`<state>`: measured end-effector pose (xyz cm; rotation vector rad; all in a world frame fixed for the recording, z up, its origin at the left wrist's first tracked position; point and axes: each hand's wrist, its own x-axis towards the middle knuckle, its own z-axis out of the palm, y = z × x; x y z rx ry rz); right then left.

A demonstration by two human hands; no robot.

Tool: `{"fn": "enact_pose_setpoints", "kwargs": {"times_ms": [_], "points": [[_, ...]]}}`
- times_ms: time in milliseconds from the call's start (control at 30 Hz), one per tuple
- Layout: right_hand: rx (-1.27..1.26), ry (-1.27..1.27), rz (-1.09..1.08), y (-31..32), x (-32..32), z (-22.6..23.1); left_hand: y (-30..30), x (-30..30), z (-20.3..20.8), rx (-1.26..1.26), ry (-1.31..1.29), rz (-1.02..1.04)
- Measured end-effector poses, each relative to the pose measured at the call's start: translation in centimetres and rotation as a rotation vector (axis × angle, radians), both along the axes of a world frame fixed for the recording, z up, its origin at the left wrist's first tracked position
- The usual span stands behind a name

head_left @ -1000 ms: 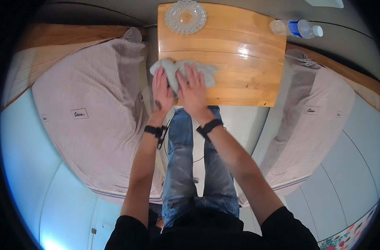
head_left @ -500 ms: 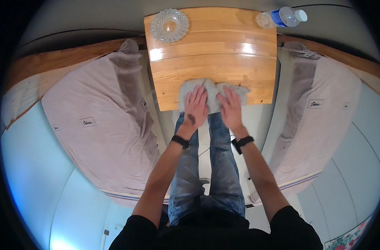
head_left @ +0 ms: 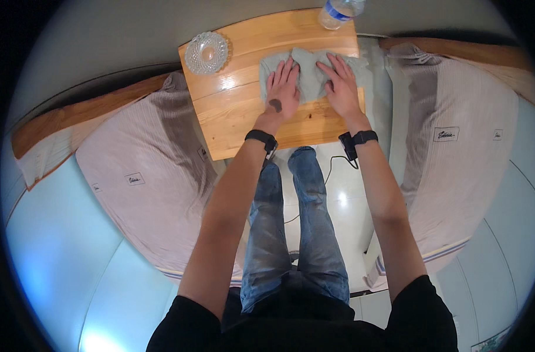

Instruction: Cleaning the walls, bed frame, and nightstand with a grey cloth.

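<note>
A grey-green cloth (head_left: 308, 75) is spread across the right part of the wooden table (head_left: 226, 120), its right end reaching past the table's edge. My left hand (head_left: 283, 91) lies flat on the cloth's left part, fingers stretched forward. On its right part rests my right hand (head_left: 341, 87), fingers spread, thumb apart. Both palms press down and neither hand grips the cloth. Each wrist wears a black band. Beyond my right hand, near the far edge, stands a clear plastic bottle (head_left: 339, 12) with a blue label, its top cut off by the frame.
At the table's far left sits a patterned glass dish (head_left: 206, 53). Beds or benches with pinkish covers flank the table, one on the left (head_left: 144, 146) and one on the right (head_left: 449, 129). A thin dark cable (head_left: 328, 167) hangs near my right wrist, above the pale floor.
Both hands have pushed the cloth forward from the near edge towards the far right of the table. The cloth now lies more spread out. The whole view has shifted and tilted.
</note>
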<state>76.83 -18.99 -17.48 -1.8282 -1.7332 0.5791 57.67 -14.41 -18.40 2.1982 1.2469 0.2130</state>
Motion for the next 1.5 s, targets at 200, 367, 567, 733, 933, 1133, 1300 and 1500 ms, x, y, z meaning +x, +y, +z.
{"fn": "enact_pose_setpoints", "kwargs": {"times_ms": [200, 367, 567, 733, 933, 1133, 1300, 1500], "points": [[-0.013, 0.009, -0.188, -7.9, -0.3, 0.1, -5.9, 4.7, 0.0, -0.041, -0.028, -0.025], [-0.077, 0.037, -0.263, -15.0, -1.5, 1.1, -12.8, 4.1, 1.1, -0.091, -0.011, -0.044], [-0.117, 0.037, -0.337, -19.1, -4.3, 1.3, -16.2, -0.2, 3.2, -0.192, 0.024, -0.242], [-0.117, -0.003, -0.439, -16.5, -6.2, 1.2, -12.5, -3.0, 2.9, -0.092, -0.020, -0.446], [-0.114, -0.084, -0.386, -9.2, -10.8, 0.8, -4.7, -6.9, 2.4, -0.081, -0.039, -0.339], [-0.139, -0.115, -0.261, 0.1, -19.4, 0.0, 0.1, -16.4, 2.5, -0.094, 0.026, -0.146], [-0.143, -0.106, -0.235, 2.3, -28.1, 0.2, 0.5, -24.7, 2.4, -0.182, -0.030, -0.114], [-0.159, -0.089, -0.197, -4.5, -32.5, 0.7, -4.7, -28.4, 3.5, -0.252, -0.064, -0.143]]}}
